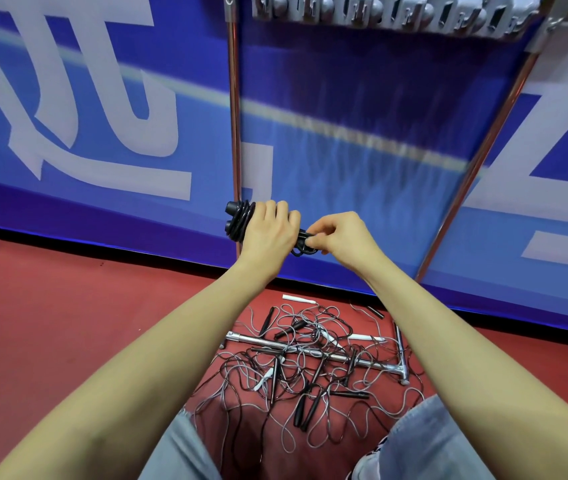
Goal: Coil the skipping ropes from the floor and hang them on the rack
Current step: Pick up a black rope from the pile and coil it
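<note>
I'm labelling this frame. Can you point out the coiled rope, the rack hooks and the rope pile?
Coiled rope [239, 220]: head view, on the black wraps around the handles.
Rack hooks [391, 12]: head view, on the grey hook row's middle.
Rope pile [306, 368]: head view, on the tangle's centre.

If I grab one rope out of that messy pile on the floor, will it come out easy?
Probably not. The pile of ropes is thin, floppy cord looped over itself and across the rack's bottom bar, so neighbours would likely drag along. The slim handles look light.

We've got the rope bundle [241, 221] up between both hands – tangled ropes [310, 368] on the floor [67, 306] below, rack [390, 12] above, banner [102, 133] behind.
</note>
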Tool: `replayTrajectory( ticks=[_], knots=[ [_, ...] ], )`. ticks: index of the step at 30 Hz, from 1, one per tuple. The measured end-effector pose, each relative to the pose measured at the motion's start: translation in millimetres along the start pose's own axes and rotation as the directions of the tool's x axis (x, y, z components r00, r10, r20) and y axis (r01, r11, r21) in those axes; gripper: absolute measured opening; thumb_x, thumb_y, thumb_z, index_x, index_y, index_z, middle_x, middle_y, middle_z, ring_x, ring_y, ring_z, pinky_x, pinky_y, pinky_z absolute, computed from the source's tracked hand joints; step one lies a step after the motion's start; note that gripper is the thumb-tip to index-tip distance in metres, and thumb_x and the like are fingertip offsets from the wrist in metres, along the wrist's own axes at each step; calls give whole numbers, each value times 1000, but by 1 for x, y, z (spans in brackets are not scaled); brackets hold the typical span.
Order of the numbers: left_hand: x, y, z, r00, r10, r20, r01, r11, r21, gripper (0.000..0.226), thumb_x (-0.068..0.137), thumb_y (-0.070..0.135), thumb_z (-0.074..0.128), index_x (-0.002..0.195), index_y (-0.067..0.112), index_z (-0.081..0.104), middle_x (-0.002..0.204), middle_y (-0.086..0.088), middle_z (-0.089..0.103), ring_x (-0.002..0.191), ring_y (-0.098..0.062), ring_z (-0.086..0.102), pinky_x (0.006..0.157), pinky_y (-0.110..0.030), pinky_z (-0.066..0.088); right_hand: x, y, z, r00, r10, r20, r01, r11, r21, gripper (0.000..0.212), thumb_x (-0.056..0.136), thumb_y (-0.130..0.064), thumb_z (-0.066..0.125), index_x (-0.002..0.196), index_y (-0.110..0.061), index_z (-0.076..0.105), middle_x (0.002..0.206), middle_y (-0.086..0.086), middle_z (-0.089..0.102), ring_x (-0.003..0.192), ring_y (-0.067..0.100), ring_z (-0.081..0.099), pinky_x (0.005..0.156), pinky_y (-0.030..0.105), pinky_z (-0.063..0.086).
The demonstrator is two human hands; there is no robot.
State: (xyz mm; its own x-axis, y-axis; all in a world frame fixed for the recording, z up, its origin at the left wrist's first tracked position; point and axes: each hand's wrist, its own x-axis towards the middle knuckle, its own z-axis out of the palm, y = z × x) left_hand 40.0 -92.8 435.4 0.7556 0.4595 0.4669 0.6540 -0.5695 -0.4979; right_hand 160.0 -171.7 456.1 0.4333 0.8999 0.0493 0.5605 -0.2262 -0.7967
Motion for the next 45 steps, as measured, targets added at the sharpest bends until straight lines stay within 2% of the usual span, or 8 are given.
replayTrajectory(
  ticks=[6,16,21,27,30,36,39,45],
  knots=[
    [-1,0,-3,1000,-24,16,25,998,-56,23,45,9,53,65,18,57,61,0,50,54,-17,49,55,-27,38,-2,-3,-5,998,14,54,-15,999,33,6,80,-3,69,82,-8,67,62,0,46,58,10,37,54,23,27],
    [-3,8,-8,997,-23,74,38,976,-214,32,36,9,67,64,14,52,57,-3,49,48,-20,47,51,-25,25,-8,0,-3,998,-38,45,37,999,18,22,81,2,59,69,-17,57,81,15,61,72,21,52,69,32,41],
    [-4,6,-2,979,44,200,30,934,-355,22,80,16,53,99,9,45,97,-9,55,88,-29,55,77,-32,34,-10,12,3,996,-90,8,89,993,83,17,86,-2,59,81,-17,55,99,16,63,94,31,60,87,41,47],
    [-10,8,-1,982,27,185,58,896,-439,20,84,19,50,100,10,43,99,-8,55,90,-29,58,64,-31,28,-9,12,12,972,-210,-105,211,978,-7,16,87,3,52,85,-13,50,86,4,53,69,4,47,64,8,36],
    [-14,7,1,986,35,165,64,828,-557,25,81,30,50,94,10,42,92,-7,54,82,-29,55,64,-31,30,-8,15,17,965,-223,-141,222,975,-22,15,87,3,50,86,-12,49,86,2,53,73,12,47,64,6,35],
    [-21,6,-8,991,3,132,91,711,-697,54,80,48,14,95,9,47,84,-5,48,67,-26,42,62,-32,25,-5,15,26,968,-91,-233,149,959,241,16,86,4,53,88,-13,54,84,-2,58,78,12,55,71,12,44],
    [-17,8,-7,976,-106,188,211,646,-734,32,98,36,28,91,10,46,86,-6,51,75,-31,51,64,-34,31,-5,10,23,970,-53,-239,142,916,375,20,84,6,56,83,-14,58,80,-2,62,74,9,59,69,16,49],
    [-9,8,-14,935,-153,321,354,485,-800,25,94,39,40,93,14,35,73,-1,59,68,-29,50,61,-34,37,-4,11,19,973,6,-231,120,840,529,23,78,11,62,77,-12,64,75,4,66,71,15,63,69,24,53]
  ],
)
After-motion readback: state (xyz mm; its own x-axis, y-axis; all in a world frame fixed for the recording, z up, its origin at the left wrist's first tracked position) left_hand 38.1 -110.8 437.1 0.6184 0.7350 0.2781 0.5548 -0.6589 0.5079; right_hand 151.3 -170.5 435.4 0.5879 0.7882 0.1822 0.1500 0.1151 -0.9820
